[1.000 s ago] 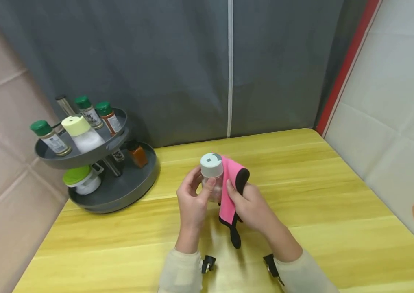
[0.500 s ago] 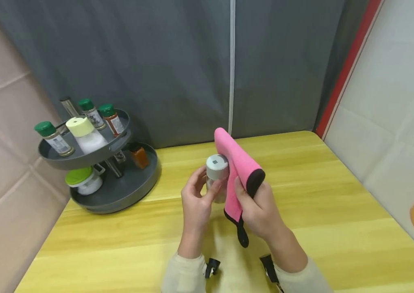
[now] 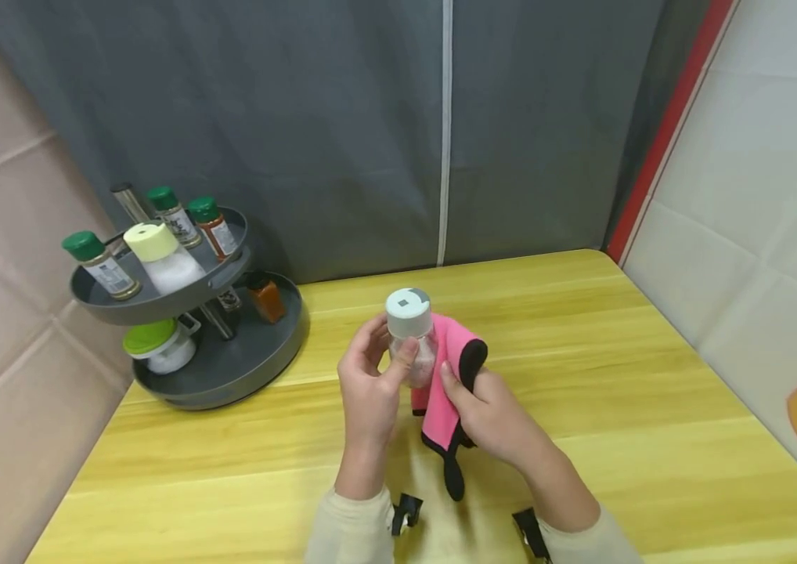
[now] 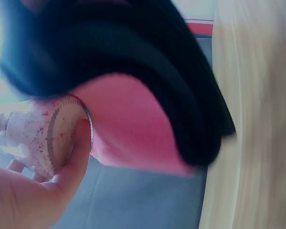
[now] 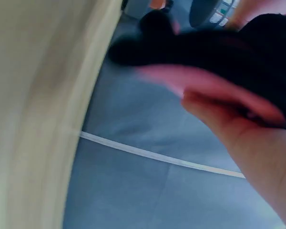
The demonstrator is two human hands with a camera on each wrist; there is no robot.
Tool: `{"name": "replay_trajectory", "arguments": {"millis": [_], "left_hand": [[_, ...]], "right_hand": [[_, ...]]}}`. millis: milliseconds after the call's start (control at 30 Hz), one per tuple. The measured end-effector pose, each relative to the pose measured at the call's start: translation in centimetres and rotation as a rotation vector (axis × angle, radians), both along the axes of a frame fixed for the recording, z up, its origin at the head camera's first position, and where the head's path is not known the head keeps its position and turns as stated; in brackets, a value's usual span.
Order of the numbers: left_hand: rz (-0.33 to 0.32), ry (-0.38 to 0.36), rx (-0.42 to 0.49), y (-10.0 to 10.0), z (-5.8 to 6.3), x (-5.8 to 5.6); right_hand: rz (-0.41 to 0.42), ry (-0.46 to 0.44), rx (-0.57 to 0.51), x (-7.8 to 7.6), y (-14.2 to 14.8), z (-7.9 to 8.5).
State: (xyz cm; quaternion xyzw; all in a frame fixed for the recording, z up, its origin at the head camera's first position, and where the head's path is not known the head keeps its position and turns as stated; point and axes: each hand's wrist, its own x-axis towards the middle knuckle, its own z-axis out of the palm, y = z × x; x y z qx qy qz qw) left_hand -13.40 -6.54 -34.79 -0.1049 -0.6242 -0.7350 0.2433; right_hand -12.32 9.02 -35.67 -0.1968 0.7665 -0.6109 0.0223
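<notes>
Spice jar point(image 3: 412, 345), 1 only, clear w/ a pale grey lid, is up off the yellow table point(image 3: 652, 407) near its middle, upright, pinched in the left hand point(image 3: 368, 384): thumb on the near side, fingers round the back. Left wrist view shows its base, speckled contents inside, thumb under the rim. Right hand point(image 3: 490, 407) grips 1 pink cloth point(image 3: 444, 376) w/ black edging, fingers curled over it, pressing it vs. the jar's right side; a black-edged end hangs down toward the table. Right wrist view is blurred, just cloth and fingers closed on it. To the left, well apart, 1 grey 2-tier rack point(image 3: 229, 368) at the table's back-left corner. Top tier: 3 green-capped bottles point(image 3: 99, 262), 1 jar w/ a pale yellow lid point(image 3: 159, 254). Bottom tier: 1 tub w/ a lime-green lid point(image 3: 155, 345), 1 small orange-filled bottle point(image 3: 266, 298), 1 more bottle behind the centre post, mostly hidden. Grey curtain point(image 3: 342, 125) behind.
</notes>
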Motion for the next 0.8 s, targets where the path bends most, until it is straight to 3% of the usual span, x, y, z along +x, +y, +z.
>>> {"name": "replay_trajectory", "arguments": {"millis": [100, 233, 300, 400, 600, 800], "left_hand": [[-0.016, -0.007, 0.002, 0.2, 0.0, -0.2], [-0.033, -0.035, -0.031, 0.7, -0.2, -0.4], [-0.04, -0.051, -0.039, 0.8, -0.2, -0.3], [-0.034, -0.054, -0.037, 0.8, -0.3, -0.2], [0.011, -0.041, -0.007, 0.4, 0.1, -0.3], [-0.009, -0.051, 0.007, 0.2, 0.1, -0.5]], "right_hand": [[-0.03, 0.059, -0.018, 0.1, 0.1, 1.1], [-0.067, 0.278, -0.104, 0.6, -0.2, 2.7], [-0.057, 0.366, -0.15, 0.9, -0.5, 3.0], [-0.046, 0.421, -0.157, 1.1, -1.0, 2.7], [-0.037, 0.259, -0.012, 0.7, -1.4, 0.5], [-0.016, 0.018, 0.105, 0.3, -0.6, -0.6]]}}
